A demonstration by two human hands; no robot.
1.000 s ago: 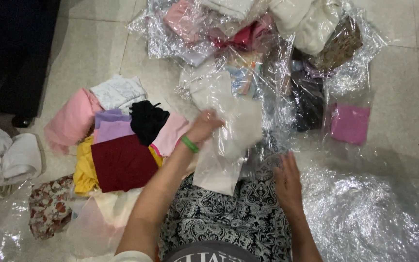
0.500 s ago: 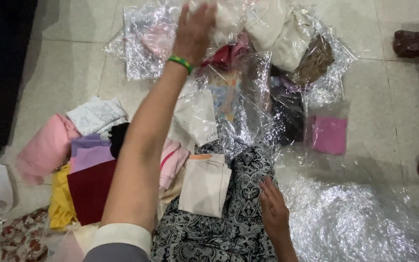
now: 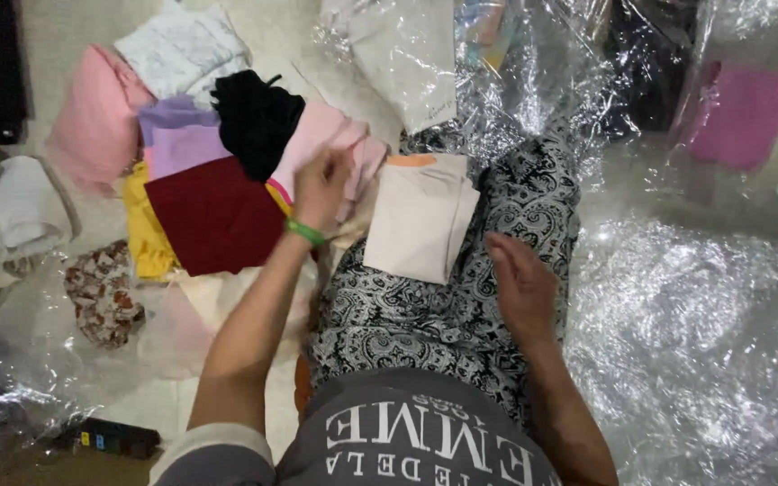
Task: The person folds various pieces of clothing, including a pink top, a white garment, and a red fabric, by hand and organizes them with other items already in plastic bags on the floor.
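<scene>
Both hands work at the lap: the left hand [image 3: 321,184] pinches the pink folded garment [image 3: 326,144] atop the floor pile, the right hand [image 3: 520,283] hovers open and empty beside the beige folded cloth [image 3: 420,216] on the knee, bagged clothes [image 3: 407,54] seemingly left.

The left hand [image 3: 321,184] is motion-blurred, so whether its fingers grip the pink cloth [image 3: 317,135] cannot be told. The magenta garment [image 3: 740,112] blurs behind clear plastic wrap [image 3: 677,297], and the dark clothes [image 3: 650,63] are cut by the top edge.
</scene>
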